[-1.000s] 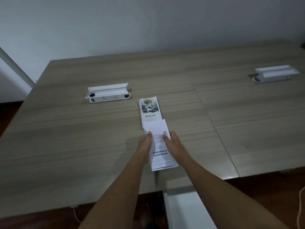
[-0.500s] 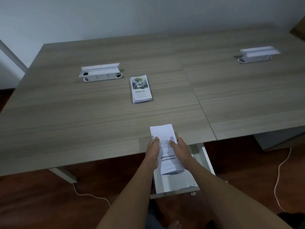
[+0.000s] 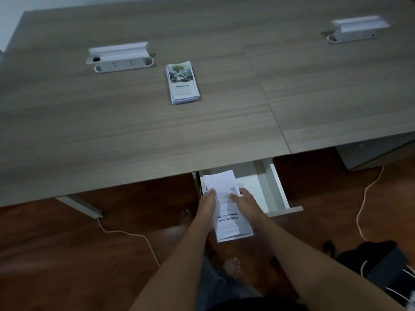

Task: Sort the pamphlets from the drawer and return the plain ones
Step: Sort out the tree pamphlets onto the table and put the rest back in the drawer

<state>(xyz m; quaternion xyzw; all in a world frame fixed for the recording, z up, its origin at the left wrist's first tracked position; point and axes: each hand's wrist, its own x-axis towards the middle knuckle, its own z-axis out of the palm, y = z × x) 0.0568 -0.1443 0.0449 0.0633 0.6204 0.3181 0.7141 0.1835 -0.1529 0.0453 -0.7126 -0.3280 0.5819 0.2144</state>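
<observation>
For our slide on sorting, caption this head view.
Both hands, left hand and right hand, lower plain white pamphlets into the open white drawer; illustrated pamphlets rest on the wooden desk.

Both hands, left (image 3: 207, 204) and right (image 3: 246, 202), gripping plain pamphlets (image 3: 226, 207) over open drawer (image 3: 277, 187); picture pamphlets (image 3: 182, 81) stacked on surface (image 3: 112, 122).

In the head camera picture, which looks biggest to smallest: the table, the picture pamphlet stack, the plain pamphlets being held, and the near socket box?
1. Table, by far.
2. Plain pamphlets and socket box: roughly alike; the pamphlets sit nearer the camera, so unranked.
3. Picture pamphlet stack, slightly smaller, though farther away.
</observation>
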